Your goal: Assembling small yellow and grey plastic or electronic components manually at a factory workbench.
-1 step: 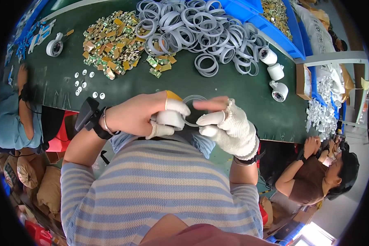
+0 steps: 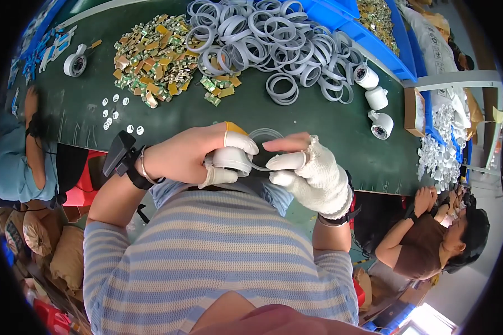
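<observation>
My left hand point(image 2: 201, 152), with finger cots on some fingertips, is closed round a white round housing point(image 2: 231, 160) at the table's near edge. A thin grey ring point(image 2: 267, 133) stands between the hands, just right of the housing. The thumb and fingers of my right hand point(image 2: 313, 176), in a white knitted glove with some fingertips bare or in cots, pinch the ring's right side. Its bare index finger stretches out over the ring. Whether the ring touches the housing, I cannot tell.
On the green table point(image 2: 167, 125) lie a heap of small circuit boards point(image 2: 153, 58), a pile of grey rings point(image 2: 279, 36) and several white discs point(image 2: 115, 115). White camera-like housings point(image 2: 380, 124) stand at the right, another point(image 2: 75, 65) at the left. Blue bins point(image 2: 369, 39) line the back. People sit at both sides.
The index finger of my right hand has shifted very slightly over the ring. Both hands otherwise keep their hold and place.
</observation>
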### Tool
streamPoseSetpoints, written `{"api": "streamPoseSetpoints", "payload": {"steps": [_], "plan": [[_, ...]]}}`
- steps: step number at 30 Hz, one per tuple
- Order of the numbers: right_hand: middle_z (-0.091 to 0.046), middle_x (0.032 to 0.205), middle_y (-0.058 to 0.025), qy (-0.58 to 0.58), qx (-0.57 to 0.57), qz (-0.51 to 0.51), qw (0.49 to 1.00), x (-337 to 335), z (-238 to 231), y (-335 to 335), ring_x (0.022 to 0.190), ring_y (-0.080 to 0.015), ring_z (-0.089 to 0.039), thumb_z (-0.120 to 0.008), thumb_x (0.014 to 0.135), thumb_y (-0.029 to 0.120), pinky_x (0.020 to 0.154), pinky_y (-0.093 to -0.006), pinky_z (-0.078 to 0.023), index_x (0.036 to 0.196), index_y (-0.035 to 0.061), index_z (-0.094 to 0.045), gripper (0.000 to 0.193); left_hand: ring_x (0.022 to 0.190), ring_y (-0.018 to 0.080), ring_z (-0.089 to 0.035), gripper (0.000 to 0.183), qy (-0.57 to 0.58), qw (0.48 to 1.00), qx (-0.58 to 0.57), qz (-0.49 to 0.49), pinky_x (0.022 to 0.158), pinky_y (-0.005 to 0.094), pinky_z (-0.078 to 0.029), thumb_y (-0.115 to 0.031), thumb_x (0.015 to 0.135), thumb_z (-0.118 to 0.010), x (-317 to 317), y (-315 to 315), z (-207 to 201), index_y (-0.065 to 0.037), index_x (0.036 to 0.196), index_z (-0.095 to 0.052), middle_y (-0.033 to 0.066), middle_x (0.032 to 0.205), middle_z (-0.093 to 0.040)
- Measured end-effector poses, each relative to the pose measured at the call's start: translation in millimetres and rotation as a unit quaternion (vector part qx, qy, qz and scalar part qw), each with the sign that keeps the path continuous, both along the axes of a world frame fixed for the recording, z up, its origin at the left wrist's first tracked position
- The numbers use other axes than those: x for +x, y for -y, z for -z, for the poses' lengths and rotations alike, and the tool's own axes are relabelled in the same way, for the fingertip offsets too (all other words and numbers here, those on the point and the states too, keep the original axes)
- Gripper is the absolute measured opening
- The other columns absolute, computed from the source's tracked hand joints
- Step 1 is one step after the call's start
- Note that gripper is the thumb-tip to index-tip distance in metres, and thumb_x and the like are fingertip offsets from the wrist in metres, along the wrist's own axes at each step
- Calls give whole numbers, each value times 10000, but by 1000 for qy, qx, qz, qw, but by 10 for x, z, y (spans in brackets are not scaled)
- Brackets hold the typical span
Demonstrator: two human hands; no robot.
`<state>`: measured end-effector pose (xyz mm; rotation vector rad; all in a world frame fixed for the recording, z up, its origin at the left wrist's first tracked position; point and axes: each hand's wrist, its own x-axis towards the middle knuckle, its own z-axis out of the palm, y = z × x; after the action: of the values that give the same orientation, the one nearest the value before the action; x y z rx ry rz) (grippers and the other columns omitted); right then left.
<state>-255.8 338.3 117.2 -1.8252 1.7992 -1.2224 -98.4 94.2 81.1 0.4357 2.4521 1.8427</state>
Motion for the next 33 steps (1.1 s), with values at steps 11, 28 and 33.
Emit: {"api": "streamPoseSetpoints", "payload": {"steps": [11, 28, 33], "plan": [[-714, 1015, -76, 99, -31, 14, 995, 102, -31, 84, 839, -259, -669, -812, 860, 144, 728, -386, -520, 978, 120, -726, 147, 1160, 130, -580, 694, 127, 961, 240, -50, 1012, 329, -488, -89, 919, -794, 82, 7, -54, -105, 1514, -437, 23, 1253, -608], [-711, 929, -150, 412, 48, 142, 898, 339, 72, 170, 787, -238, -696, -768, 931, 231, 742, -368, -580, 1068, -6, -627, 308, 1105, 105, -628, 677, 208, 790, 554, -161, 862, 347, -566, -383, 1074, -572, 90, -304, 163, -187, 1632, -244, 26, 1363, -560], [-694, 951, -151, 473, -2, 118, 873, 403, 133, 222, 766, -221, -697, -731, 963, 181, 735, -366, -608, 1136, -23, -592, 301, 1305, 201, -555, 1062, 125, 845, 509, -104, 1046, 360, -510, -176, 888, -825, 90, -340, 172, -175, 1668, -105, 71, 1504, -458]]}}
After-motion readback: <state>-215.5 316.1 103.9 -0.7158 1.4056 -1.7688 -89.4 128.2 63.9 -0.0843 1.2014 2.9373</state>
